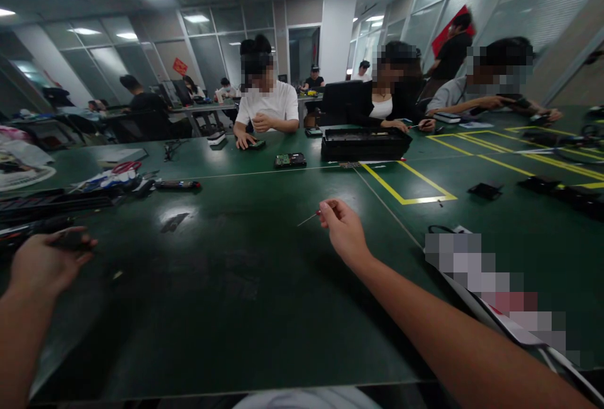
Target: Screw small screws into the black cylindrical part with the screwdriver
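Note:
My right hand [343, 228] is raised over the middle of the green table, its fingers closed on a small screwdriver. The thin metal shaft of the screwdriver [308, 219] points left and slightly down, with a bit of red at the fingertips; the handle is hidden in the hand. At the left edge, my left hand [41, 265] grips a small dark object [73, 241] that is too dim to name. Close beyond that hand lie black parts [40, 228]. A dark flat patch [174, 223] shows on the tabletop between my hands.
Beyond are a circuit-board drive [290, 160], a black open box [365, 143] and yellow tape [427, 199]. A dark screwdriver-like tool [177, 185] and cables [126, 168] lie left. A white power strip [465, 292] lies beside my right arm. Several people sit opposite.

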A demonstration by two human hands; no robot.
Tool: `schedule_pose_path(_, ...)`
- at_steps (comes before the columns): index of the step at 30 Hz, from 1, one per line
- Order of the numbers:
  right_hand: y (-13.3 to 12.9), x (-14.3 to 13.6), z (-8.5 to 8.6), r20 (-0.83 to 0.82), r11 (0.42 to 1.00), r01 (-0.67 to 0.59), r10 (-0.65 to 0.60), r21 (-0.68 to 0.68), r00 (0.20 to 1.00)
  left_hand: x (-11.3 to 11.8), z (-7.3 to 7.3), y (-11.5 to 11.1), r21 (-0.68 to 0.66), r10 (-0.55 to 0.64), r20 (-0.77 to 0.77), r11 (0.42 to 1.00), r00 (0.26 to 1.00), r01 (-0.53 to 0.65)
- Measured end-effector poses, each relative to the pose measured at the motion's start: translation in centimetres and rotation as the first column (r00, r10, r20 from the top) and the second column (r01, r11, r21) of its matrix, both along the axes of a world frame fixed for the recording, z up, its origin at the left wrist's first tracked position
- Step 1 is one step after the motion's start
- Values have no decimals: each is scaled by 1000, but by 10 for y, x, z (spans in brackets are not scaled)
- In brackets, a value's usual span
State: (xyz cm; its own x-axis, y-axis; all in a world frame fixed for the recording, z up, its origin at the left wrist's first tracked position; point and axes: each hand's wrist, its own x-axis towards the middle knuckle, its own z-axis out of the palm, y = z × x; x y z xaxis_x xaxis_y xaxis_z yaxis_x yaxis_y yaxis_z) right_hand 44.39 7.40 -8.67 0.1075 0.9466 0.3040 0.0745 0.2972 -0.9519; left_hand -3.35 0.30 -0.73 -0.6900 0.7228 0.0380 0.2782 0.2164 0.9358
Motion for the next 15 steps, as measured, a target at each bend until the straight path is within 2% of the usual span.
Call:
schedule_pose_path(2, 1, 1, 0, 24, 1000, 4, -4, -3, 1000, 26, -11, 23, 70, -63, 259, 996, 964, 46)
schedule_pose_path(3, 1, 2, 0, 32, 1000, 8, -8, -5, 999, 45, -15, 35, 114, -146, 378, 987, 914, 110)
schedule_pose_path(6, 1, 4, 0, 37, 1000, 13, -13, -12, 999, 115, -24, 66, 178, -301, 509, 953, 807, 243)
schedule_pose_path(8, 1, 5, 0, 27, 1000, 8, -8, -15, 1000, 164, -30, 81, 195, -390, 545, 920, 742, 340)
schedule_pose_path(11, 0, 6, 0, 20, 1000, 9, -8, -27, 1000, 227, -41, 89, 289, -561, 555, 822, 614, 490)
schedule_pose_path(13, -1, 7, 1, 24, 999, 16, -15, -34, 1000, 258, -50, 89, 366, -688, 467, 723, 556, 586)
schedule_pose_path(15, -2, 7, 2, 24, 999, 20, -20, -30, 1000, 276, -61, 86, 428, -793, 327, 610, 514, 667)
